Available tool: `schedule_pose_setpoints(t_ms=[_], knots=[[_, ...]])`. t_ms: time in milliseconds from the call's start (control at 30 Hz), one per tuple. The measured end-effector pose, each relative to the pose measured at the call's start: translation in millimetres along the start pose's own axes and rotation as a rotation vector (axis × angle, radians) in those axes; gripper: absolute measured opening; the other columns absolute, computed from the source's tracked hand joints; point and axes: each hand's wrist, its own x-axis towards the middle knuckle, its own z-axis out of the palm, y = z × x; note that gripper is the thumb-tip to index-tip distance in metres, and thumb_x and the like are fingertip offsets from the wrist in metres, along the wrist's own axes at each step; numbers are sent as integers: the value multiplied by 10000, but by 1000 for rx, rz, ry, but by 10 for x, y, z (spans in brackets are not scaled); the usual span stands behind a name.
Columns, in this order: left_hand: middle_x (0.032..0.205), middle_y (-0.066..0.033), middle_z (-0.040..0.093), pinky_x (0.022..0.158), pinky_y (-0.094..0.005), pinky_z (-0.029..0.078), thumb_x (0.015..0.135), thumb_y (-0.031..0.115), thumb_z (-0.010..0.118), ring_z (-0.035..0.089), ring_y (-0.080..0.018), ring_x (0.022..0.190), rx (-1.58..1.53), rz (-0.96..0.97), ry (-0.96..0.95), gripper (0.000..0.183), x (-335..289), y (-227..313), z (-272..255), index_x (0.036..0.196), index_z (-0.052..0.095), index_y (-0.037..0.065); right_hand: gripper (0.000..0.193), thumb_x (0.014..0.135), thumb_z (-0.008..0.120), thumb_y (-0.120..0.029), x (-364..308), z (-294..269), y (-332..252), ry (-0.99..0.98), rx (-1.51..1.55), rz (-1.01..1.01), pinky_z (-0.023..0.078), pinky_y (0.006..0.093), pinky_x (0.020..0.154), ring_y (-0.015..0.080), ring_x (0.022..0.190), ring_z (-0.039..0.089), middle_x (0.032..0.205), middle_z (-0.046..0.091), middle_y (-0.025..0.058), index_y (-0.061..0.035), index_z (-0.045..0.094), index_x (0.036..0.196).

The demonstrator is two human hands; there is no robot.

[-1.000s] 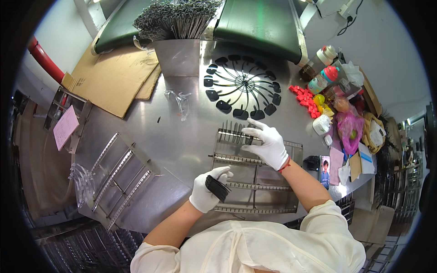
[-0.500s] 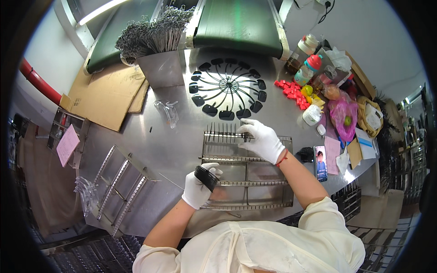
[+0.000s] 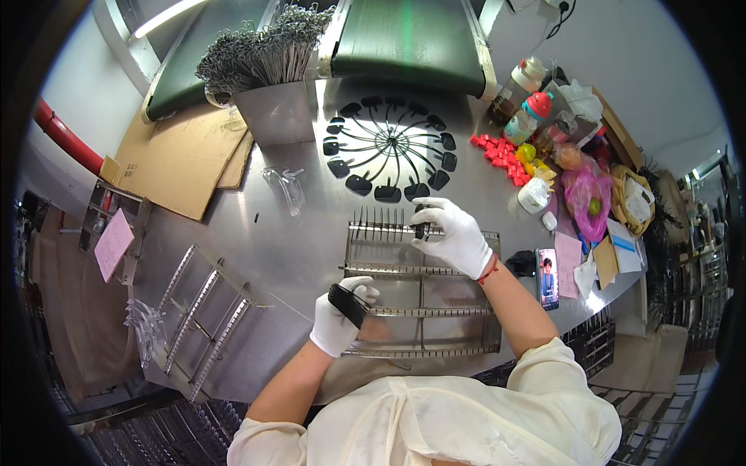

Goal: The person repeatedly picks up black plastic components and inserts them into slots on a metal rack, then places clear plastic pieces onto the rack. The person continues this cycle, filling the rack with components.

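My left hand (image 3: 336,322), in a white glove, is closed around a stack of thin black flat pieces (image 3: 348,305) beside the left side of a metal rack. The rack (image 3: 458,312) lies in front of me, with several slotted rails running across it. Over its far rail, my gloved right hand (image 3: 454,239) pinches a small black piece (image 3: 421,224) between thumb and fingers. To the left of those fingertips, a row of thin upright pieces (image 3: 378,223) stands in the slots. Beyond the rack, black flat-ended parts on curved stems form a ring (image 3: 391,144).
A second slotted rack (image 3: 203,303) lies left, near clear plastic pieces (image 3: 289,190). Cardboard sheets (image 3: 175,159) and a metal box of hooked wires (image 3: 273,116) stand behind. Rightward are a phone (image 3: 547,278), red pieces (image 3: 501,159), bottles (image 3: 527,116) and a pink bag (image 3: 587,198).
My right hand has shifted slightly right along the far rail, and the black piece between its fingers shows more plainly. My left hand keeps its stack with a slight turn.
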Motion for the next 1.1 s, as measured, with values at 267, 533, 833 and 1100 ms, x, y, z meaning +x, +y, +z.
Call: schedule_pose_setpoints(t_ms=[267,533,833,1100], knots=[[917,-95,740,770,-273,572,1061,78,549,703,-136,823,60,10,13,204,12,37,16,1201,645,-36,333,721,853,-119,38,161,68,-34,78,31,569,326,851,268,1043,692,1324,652,124,-131,721,1026],[943,-100,744,732,-256,550,1085,142,520,695,-123,833,21,-23,-4,243,3,11,13,1200,638,-36,320,718,860,-129,-27,215,14,-3,-117,13,579,342,862,268,1034,687,1320,645,111,-159,732,1009],[897,-90,733,752,-270,565,1071,126,554,689,-127,813,38,-46,16,220,8,20,20,1188,649,-34,458,725,852,-135,23,200,38,-40,-42,-37,583,366,918,300,1096,678,1413,596,127,-211,730,1160],[909,-94,731,761,-267,561,1069,117,554,682,-125,823,15,-38,-2,223,19,42,15,1203,645,-37,575,717,863,-88,-68,170,28,-100,-108,-18,587,387,847,289,997,705,1463,559,149,-192,694,1256]])
